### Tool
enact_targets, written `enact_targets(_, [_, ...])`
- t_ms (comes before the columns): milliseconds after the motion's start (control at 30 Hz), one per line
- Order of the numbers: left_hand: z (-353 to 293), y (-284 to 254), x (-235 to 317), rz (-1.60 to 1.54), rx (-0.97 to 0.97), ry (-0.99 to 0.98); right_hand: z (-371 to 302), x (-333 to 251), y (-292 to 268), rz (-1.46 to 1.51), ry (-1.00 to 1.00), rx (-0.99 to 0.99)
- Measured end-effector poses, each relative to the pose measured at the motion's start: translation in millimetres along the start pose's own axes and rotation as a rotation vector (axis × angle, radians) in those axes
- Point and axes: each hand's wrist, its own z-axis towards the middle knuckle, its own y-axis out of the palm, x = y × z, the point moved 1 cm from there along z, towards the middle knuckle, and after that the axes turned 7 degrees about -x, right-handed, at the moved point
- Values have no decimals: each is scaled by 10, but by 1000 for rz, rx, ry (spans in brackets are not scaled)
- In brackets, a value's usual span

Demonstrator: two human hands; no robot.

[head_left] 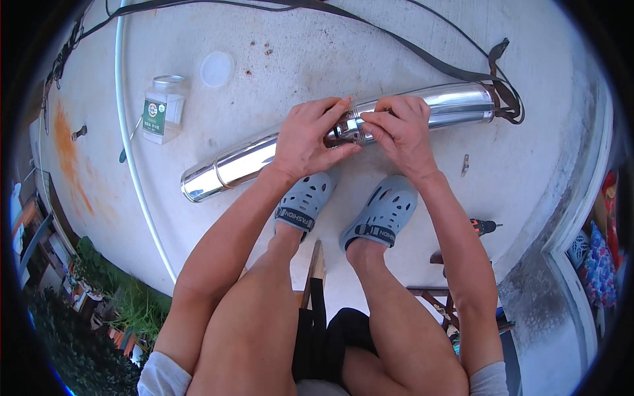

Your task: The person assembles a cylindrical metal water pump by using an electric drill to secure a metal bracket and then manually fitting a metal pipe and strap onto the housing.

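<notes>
A long, shiny metal pipe (247,163) lies slantwise on the pale floor, its left end nearer to me. Between my hands is a joint with a ridged metal collar (357,122), and a dark gap shows beside it. My left hand (309,137) is closed over the pipe just left of the collar, thumb on the near side and fingers over the top. On the collar's right side, my right hand (401,132) has its fingers curled, with thumb and forefinger pressed together against the pipe. Whether a small part sits in that pinch is hidden.
A clear jar (173,112) with a green label and a round whitish lid (216,68) are at the left, near a pale hose (125,125). A black strap (422,54) runs behind the pipe. My grey clogs (382,210), a small metal piece (465,165) and a drill (484,226) are nearer.
</notes>
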Motion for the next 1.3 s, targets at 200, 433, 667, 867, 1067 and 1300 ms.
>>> enact_targets(200, [-3, 10, -128, -180, 41, 26, 69, 5, -49, -17, -16, -43])
enact_targets(433, [-67, 21, -6, -134, 78, 70, 2, -141, -67, -7, 51, -119])
enact_targets(667, [-100, -9, 11, -79, 131, 129, 22, -187, -47, -104, 23, -170])
enact_targets(867, [-57, -6, -27, -96, 113, 110, 76, -91, -23, -75, 11, -153])
enact_targets(1067, [-44, -28, -41, -112, 114, 132, 103, -97, -51, -64, -9, -182])
enact_targets(1300, [-19, -5, -83, -141, 153, 153, 112, -54, -123, -37, -6, -287])
